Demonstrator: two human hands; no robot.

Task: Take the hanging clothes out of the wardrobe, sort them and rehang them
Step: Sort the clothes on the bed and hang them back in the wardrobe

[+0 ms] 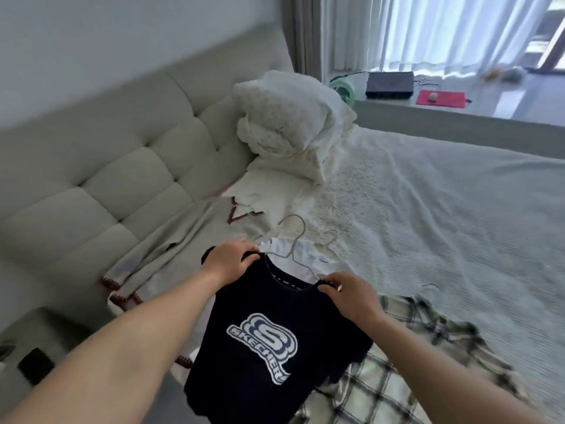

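A dark navy T-shirt (260, 341) with a white logo hangs in front of me over the near edge of the bed. My left hand (227, 261) grips its left shoulder and my right hand (348, 293) grips its right shoulder. Behind it on the bed lies a white garment (301, 255) with wire hangers (293, 237) on top. A beige garment with red stitching (183, 249) is spread out at the left. A green-and-white plaid shirt (406, 347) lies at the right, partly under the T-shirt.
The bed (443, 209) has a pale textured cover and a tufted headboard (107, 166) at the left. Folded white bedding and pillows (290, 123) are piled near the headboard. A windowsill (428, 108) with a dark box, a red mat and a green fan lies behind. A nightstand (30, 356) stands at lower left.
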